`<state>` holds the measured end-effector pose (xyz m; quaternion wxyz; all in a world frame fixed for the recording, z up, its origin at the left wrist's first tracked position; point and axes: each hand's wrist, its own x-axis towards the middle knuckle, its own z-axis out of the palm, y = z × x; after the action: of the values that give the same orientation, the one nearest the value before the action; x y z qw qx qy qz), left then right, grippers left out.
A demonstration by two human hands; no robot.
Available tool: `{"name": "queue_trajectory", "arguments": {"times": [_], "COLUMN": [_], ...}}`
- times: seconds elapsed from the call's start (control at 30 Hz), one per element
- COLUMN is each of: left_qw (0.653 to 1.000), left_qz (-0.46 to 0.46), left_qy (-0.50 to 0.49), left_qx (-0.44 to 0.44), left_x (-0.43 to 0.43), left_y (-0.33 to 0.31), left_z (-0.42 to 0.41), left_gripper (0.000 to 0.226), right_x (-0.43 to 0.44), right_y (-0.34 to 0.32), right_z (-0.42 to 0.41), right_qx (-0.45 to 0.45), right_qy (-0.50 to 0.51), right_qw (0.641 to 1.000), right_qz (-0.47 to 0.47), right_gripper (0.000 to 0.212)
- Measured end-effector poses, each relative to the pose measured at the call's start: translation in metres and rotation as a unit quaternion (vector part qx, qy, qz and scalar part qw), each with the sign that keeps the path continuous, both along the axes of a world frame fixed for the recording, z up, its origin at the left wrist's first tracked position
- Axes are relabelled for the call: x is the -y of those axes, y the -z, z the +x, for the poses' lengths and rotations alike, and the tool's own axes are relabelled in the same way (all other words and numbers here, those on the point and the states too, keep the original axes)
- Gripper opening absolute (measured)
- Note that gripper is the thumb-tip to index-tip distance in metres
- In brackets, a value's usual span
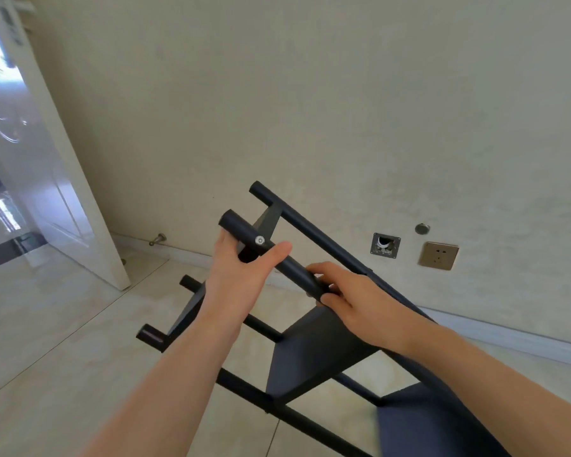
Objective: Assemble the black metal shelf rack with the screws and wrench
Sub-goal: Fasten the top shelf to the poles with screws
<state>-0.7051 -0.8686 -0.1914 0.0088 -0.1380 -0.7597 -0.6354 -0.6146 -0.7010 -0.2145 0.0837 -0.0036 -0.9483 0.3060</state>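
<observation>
- The black shelf rack [314, 351] is tilted, held up over the tiled floor [63, 324], with its tube ends pointing up and to the left.
- The left hand [244, 268] grasps the nearer top tube [287, 263] close to its open end, the thumb lying across the tube.
- A silver screw [259, 240] sits in that tube just beside the left thumb, where a flat shelf panel joins it.
- The right hand [350, 298] grasps the same tube lower down, fingers curled over it, above another shelf panel.
- In the wall behind, an open metal wall box [385, 245] holds something white; what it is cannot be told.
- A socket [438, 255] is set just to its right.
- A white door [47, 179] stands open at the left.
</observation>
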Motion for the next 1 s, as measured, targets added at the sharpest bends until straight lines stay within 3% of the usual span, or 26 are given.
{"name": "queue_trajectory", "arguments": {"times": [0.2,0.4,0.6,0.7,0.8,0.9,1.0], "left_qw": [0.981,0.954,0.944,0.940,0.938,0.936,0.932], "left_qz": [-0.096,-0.121,-0.110,-0.113,-0.115,-0.113,-0.112], "left_qy": [-0.067,-0.093,-0.115,-0.090,-0.061,-0.046,-0.031], "left_qx": [-0.155,-0.258,-0.289,-0.308,-0.321,-0.330,-0.343], "left_x": [0.008,0.011,0.004,-0.004,-0.011,-0.015,-0.018], "left_y": [-0.021,-0.035,-0.044,-0.043,-0.042,-0.040,-0.039], "left_z": [0.008,0.015,0.026,0.036,0.041,0.044,0.047], "left_gripper": [0.076,0.034,0.030,0.031,0.032,0.039,0.062], "right_x": [0.019,0.029,0.025,0.006,-0.016,-0.042,-0.059], "right_y": [-0.007,-0.012,-0.025,-0.033,-0.035,-0.028,-0.019], "right_z": [0.008,0.014,0.024,0.027,0.025,0.019,0.016], "right_qx": [-0.074,-0.078,-0.010,0.049,-0.009,-0.101,-0.087], "right_qy": [0.004,0.009,-0.026,-0.045,0.010,0.131,0.186], "right_qw": [0.995,0.980,0.961,0.961,0.961,0.944,0.948], "right_qz": [-0.062,-0.185,-0.276,-0.269,-0.278,-0.287,-0.243], "right_gripper": [0.045,0.047,0.041,0.032,0.024,0.025,0.040]}}
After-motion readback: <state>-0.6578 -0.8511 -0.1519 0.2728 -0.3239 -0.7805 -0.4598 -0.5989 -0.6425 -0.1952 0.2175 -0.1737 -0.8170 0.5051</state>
